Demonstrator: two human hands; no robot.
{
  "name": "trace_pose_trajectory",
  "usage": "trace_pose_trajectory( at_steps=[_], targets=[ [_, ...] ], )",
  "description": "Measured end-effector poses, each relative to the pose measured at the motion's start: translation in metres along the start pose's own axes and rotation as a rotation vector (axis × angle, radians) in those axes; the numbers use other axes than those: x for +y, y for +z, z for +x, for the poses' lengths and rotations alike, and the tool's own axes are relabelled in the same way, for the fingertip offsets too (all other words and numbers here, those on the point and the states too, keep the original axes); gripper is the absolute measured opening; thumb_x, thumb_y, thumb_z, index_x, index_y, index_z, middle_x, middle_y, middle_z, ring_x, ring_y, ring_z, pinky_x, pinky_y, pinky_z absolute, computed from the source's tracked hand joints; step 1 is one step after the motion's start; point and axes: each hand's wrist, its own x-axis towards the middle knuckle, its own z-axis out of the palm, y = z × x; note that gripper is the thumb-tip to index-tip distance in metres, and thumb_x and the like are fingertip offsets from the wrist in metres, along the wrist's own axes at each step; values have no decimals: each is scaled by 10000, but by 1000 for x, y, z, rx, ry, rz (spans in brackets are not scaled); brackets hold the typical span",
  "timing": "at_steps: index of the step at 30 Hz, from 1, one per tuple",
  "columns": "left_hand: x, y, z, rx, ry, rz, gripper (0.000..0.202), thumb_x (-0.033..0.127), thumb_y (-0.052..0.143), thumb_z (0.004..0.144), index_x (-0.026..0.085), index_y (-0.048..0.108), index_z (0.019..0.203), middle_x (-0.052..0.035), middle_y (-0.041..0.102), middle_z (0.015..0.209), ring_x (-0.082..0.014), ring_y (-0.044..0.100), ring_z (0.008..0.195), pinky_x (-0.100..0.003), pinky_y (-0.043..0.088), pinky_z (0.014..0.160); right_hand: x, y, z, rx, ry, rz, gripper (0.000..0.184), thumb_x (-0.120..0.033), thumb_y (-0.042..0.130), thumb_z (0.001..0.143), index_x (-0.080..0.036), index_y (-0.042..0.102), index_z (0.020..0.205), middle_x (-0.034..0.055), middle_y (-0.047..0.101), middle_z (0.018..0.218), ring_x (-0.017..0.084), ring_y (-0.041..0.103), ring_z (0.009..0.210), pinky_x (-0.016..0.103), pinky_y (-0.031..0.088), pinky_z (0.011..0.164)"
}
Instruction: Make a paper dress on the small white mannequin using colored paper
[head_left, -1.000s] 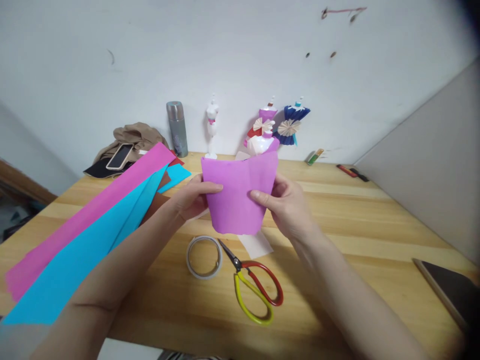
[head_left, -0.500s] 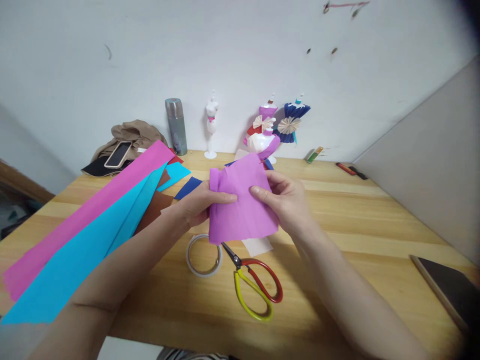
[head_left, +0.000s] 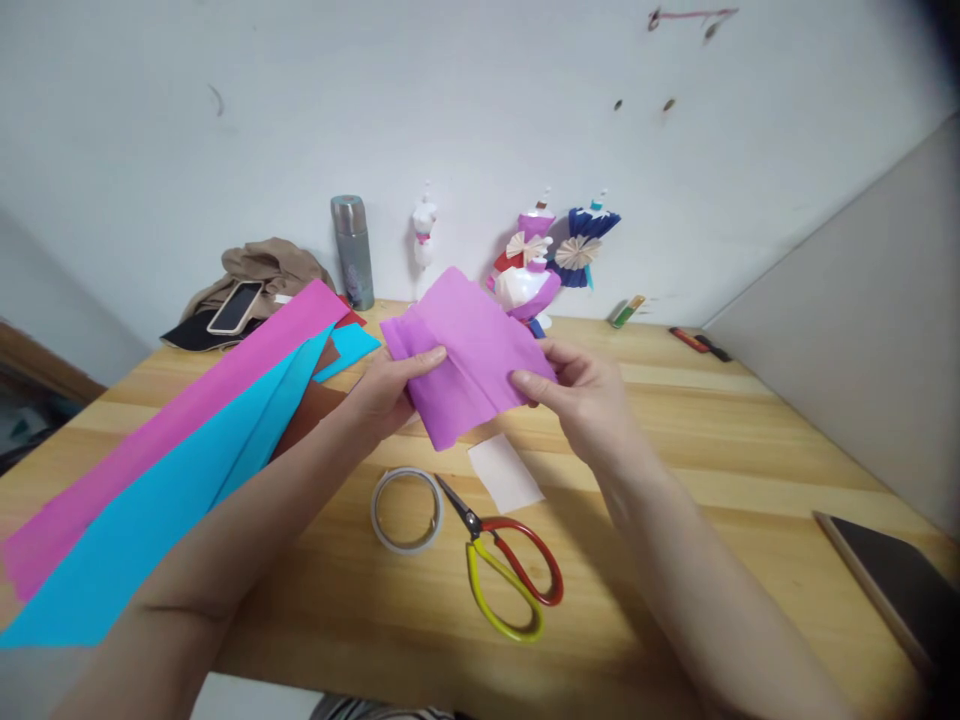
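A sheet of purple crepe paper (head_left: 472, 345) is held up over the table, tilted, with creases near its left end. My left hand (head_left: 390, 385) grips that left end, thumb on top and fingers underneath. At the right corner my right hand (head_left: 577, 395) pinches the paper between thumb and fingers. Below the sheet lie scissors (head_left: 471, 522) with one red and one yellow handle, their blades closed. Beside their tip is a roll of tape (head_left: 377, 510). A pale pink paper piece (head_left: 506, 475) rests just under the held sheet.
Pink paper (head_left: 187, 425) and blue paper (head_left: 180, 500) strips lie at left, near a phone (head_left: 235, 307) on cloth. A flask (head_left: 352, 255) and small dress forms (head_left: 521, 288) stand along the wall. A dark tablet-like object (head_left: 892, 590) lies at right.
The purple paper has turned, its lower left end swinging up and its right corner lower. More of the pale pink piece and the scissor blades now show beneath it.
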Motion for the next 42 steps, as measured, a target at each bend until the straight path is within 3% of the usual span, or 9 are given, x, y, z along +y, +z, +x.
trace_pose_trajectory(
  at_steps=[4,9,15,20,25,31,36,40,42],
  targets=[
    [-2,0,0,2,-8,-21,492,235,810,734,192,671,1204,-93,757,1133,-298,653,1181,-442,494,1046,1,-1,3,77,-58,3,184,-327,830,645,-240,668,644,-27,598,550,119,490,476,276,427,441],
    [-2,-3,0,-76,-54,-18,494,271,771,790,206,638,1261,-98,754,1138,-298,639,1208,-442,506,1037,3,-4,6,131,-112,22,142,-298,800,671,-238,691,602,-28,569,503,111,474,451,260,397,413],
    [10,-21,10,-173,-99,73,587,321,882,651,191,680,1187,-106,773,1062,-299,717,1029,-361,579,836,2,-11,8,290,-202,74,74,-260,786,684,-220,724,679,-31,585,529,89,467,445,232,367,408],
    [20,-33,15,-305,-135,142,507,287,897,619,164,712,1074,-101,784,1013,-294,717,1052,-366,574,892,-6,-18,9,443,-296,128,105,-194,783,674,-179,689,630,-48,542,463,68,458,397,219,342,391],
    [22,-37,17,-237,-123,149,469,294,897,608,159,730,1025,-79,790,997,-292,718,1061,-364,564,929,-15,-24,13,552,-355,175,119,-166,773,599,-164,656,578,-58,510,418,57,429,348,210,295,354],
    [22,-37,21,-123,-24,141,394,305,875,638,131,732,962,-116,791,955,-292,719,1056,-388,554,942,-19,-30,14,652,-386,201,89,-154,744,549,-171,660,570,-61,519,436,62,418,358,207,315,339],
    [22,-40,25,-9,69,157,357,278,850,652,139,723,955,-93,785,897,-264,728,994,-374,548,921,-16,-26,11,572,-400,142,90,-148,759,579,-172,673,578,-64,512,431,69,426,370,214,316,363],
    [35,-41,24,121,207,260,338,286,829,659,155,705,945,-63,762,859,-226,718,872,-366,549,867,-10,-24,5,336,-346,29,57,-214,785,675,-181,750,705,-24,615,506,102,516,421,240,396,421],
    [49,-38,19,198,336,443,336,284,813,660,153,699,948,-43,740,846,-207,690,809,-348,539,804,-8,-24,2,232,-371,-11,162,-292,778,729,-209,797,867,18,710,664,146,615,532,279,473,491]
  ],
)
